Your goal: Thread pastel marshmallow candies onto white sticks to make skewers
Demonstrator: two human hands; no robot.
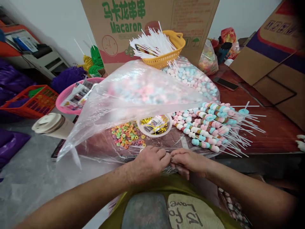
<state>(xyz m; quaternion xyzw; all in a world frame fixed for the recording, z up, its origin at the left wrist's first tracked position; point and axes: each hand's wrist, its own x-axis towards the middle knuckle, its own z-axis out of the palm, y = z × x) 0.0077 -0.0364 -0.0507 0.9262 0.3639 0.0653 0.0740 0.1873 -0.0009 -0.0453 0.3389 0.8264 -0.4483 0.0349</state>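
My left hand [152, 160] and my right hand [187, 161] meet at the table's front edge, close to my body. Both have their fingers curled together around something small that is mostly hidden; clear plastic shows just beneath them. Behind them a round white tub [154, 125] holds gold ties and a printed packet. Colourful ring-shaped cereal [127, 135] lies left of the tub. To the right, skewers of pink, white and blue sweets [209, 127] are piled with their white sticks pointing right. A clear plastic sheet [107, 105] partly covers a heap of loose sweets [190, 79].
A yellow basket [164, 60] of white sticks stands at the back before a large carton [152, 16]. Left are a pink basket [64, 98] and a lidded cup [51, 125]. A phone [225, 83] lies right, near another carton [269, 63].
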